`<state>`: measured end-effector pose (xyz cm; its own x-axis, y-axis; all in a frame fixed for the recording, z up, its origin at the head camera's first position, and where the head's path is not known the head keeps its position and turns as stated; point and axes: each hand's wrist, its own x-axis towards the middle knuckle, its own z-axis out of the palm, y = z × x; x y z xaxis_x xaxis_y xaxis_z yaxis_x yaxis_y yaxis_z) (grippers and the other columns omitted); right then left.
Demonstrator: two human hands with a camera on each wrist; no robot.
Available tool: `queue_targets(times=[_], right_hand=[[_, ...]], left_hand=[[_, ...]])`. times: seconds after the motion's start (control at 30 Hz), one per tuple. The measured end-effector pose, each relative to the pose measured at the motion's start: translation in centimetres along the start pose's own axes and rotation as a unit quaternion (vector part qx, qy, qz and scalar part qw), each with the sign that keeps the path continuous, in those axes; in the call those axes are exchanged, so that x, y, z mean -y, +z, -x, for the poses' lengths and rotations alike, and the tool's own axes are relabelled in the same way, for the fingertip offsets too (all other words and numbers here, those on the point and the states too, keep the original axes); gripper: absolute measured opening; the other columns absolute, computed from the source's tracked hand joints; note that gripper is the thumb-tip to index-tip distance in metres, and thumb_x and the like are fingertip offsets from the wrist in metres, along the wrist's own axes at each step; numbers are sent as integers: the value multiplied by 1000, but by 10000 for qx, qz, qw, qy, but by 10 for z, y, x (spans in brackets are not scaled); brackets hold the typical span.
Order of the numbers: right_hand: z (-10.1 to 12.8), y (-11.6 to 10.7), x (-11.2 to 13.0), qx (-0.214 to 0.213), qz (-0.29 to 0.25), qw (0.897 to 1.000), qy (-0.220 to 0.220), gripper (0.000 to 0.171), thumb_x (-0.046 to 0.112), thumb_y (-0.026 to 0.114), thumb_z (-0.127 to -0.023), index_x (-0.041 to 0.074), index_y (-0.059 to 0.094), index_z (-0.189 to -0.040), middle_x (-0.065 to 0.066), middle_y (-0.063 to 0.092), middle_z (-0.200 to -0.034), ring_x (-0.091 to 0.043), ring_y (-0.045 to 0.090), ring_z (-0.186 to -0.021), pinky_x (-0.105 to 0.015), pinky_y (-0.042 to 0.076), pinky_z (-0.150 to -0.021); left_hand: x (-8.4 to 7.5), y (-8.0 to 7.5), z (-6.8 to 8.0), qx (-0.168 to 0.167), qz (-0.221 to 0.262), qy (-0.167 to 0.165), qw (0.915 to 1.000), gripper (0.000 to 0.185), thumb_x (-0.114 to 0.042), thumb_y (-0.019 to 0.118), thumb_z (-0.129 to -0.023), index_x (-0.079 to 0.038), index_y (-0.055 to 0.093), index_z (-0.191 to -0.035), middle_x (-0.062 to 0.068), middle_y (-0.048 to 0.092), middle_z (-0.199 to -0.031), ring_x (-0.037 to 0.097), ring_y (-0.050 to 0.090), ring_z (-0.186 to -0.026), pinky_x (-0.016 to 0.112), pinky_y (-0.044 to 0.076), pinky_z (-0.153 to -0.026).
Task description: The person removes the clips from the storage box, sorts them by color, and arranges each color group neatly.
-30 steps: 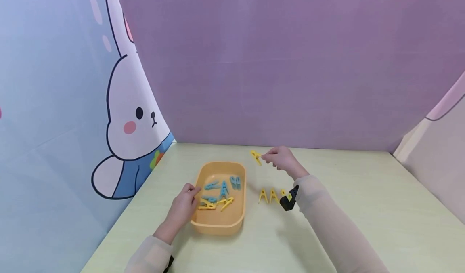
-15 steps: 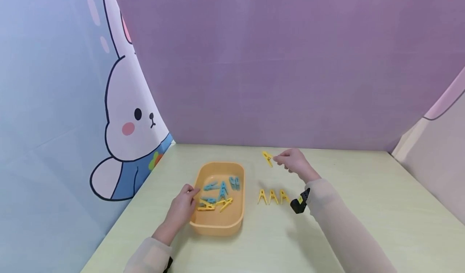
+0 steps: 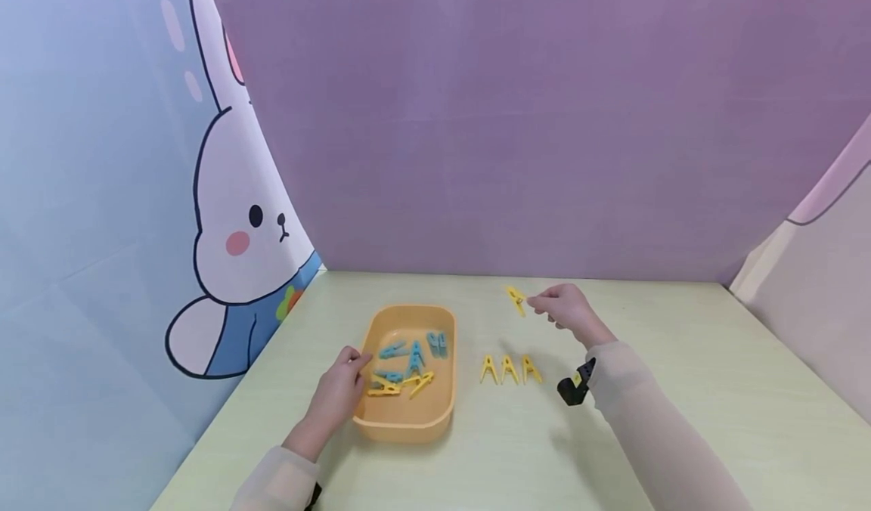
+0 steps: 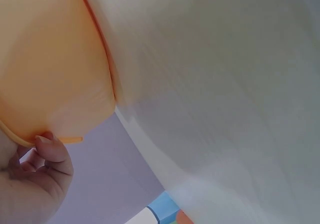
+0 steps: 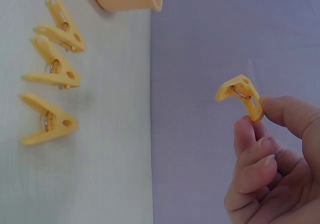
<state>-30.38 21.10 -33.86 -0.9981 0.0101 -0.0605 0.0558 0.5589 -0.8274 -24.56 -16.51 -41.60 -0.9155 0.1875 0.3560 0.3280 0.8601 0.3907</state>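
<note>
My right hand pinches a yellow clothespin above the pale green table, behind a row of three yellow clothespins lying side by side. My left hand grips the left rim of an orange tray. Inside the tray lie several blue clothespins and two yellow ones.
A purple backdrop closes the back of the table, and a panel with a cartoon rabbit closes the left side. A black wrist camera mount hangs under my right sleeve.
My right hand has carried the pinched yellow clothespin to the right, away from the tray. The left hand has stayed on the tray's rim.
</note>
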Motion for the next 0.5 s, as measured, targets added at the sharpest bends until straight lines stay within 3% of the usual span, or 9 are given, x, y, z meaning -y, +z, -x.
queue_targets(times=[0.5], right_hand=[[8, -11, -28, -141, -198, 9992, 310, 34, 27, 58, -89, -3, 63, -103, -6, 56, -81, -15, 45, -61, -29, 39, -56]], left_hand=[[0, 0, 0, 2, 36, -1, 10000, 33, 7, 59, -82, 7, 60, -114, 5, 47, -97, 14, 49, -72, 24, 43, -56]])
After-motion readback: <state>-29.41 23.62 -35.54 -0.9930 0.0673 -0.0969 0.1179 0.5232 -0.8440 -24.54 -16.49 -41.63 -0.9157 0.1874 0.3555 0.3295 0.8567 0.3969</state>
